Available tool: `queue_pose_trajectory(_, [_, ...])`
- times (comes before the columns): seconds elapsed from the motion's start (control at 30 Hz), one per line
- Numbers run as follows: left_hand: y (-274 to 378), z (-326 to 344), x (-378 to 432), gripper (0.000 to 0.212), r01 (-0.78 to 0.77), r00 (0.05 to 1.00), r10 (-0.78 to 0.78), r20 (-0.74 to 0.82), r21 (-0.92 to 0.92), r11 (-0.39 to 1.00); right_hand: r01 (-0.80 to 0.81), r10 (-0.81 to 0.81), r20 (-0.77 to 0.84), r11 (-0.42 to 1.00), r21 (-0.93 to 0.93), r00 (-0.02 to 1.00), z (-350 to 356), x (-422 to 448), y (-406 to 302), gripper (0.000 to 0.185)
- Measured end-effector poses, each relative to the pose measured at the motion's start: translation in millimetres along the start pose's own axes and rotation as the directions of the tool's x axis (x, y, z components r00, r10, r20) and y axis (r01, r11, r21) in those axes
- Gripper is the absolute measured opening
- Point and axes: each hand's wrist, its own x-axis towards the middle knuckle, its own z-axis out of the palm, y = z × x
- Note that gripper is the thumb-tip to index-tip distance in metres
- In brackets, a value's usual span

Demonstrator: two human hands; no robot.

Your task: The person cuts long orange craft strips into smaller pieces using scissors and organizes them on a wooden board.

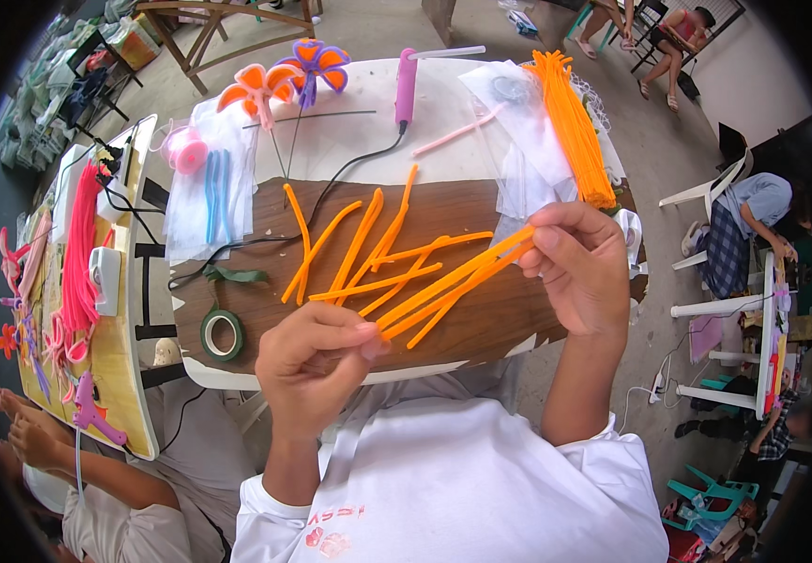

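Note:
Two orange pipe cleaners (456, 279) stretch side by side between my hands, above the brown wood-patterned tabletop (504, 310). My left hand (318, 362) pinches their near ends between thumb and fingers. At the far ends, my right hand (578, 264) grips them with thumb and forefinger. Beneath and beyond lie several loose orange pipe cleaners (360, 239), some crossing each other. A bundle of orange pipe cleaners (571, 130) rests at the back right, past my right hand. Two pipe-cleaner flowers on wire stems, one orange and pink (256, 91), one orange and purple (316, 67), lie at the back left.
A pink glue gun (406, 88) lies at the back, its black cord (349, 165) crossing the table. Green floral tape (221, 336) sits at front left, near blue pipe cleaners (217, 197) and pink ribbon (186, 150). To the left, a co-worker's hands (33, 429) are beside another table (121, 352).

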Motion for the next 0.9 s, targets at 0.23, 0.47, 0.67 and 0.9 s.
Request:
queue_pose_trajectory(0.23, [-1, 7, -2, 0.014, 0.328, 0.867, -0.477, -0.144, -0.557, 0.763, 0.045, -0.043, 0.018, 0.992, -0.121, 0.999, 1, 0, 1, 0.011])
queue_pose_trajectory(0.47, [-7, 2, 0, 0.029, 0.102, 0.984, -0.115, -0.136, -0.099, 0.990, 0.031, -0.034, -0.016, 0.984, -0.178, 0.999, -4, 0, -2, 0.013])
queue_pose_trajectory(0.67, [4, -4, 11, 0.046, -0.238, 0.970, 0.234, 0.069, 0.484, 0.842, 0.038, -0.041, -0.020, 0.989, -0.142, 0.999, -4, -1, -3, 0.013])
queue_pose_trajectory(0.9, [2, 0, 15, 0.037, -0.347, 0.933, 0.339, 0.117, 0.537, 0.769, 0.031, -0.035, -0.022, 0.988, -0.152, 0.999, -5, -2, -3, 0.013])
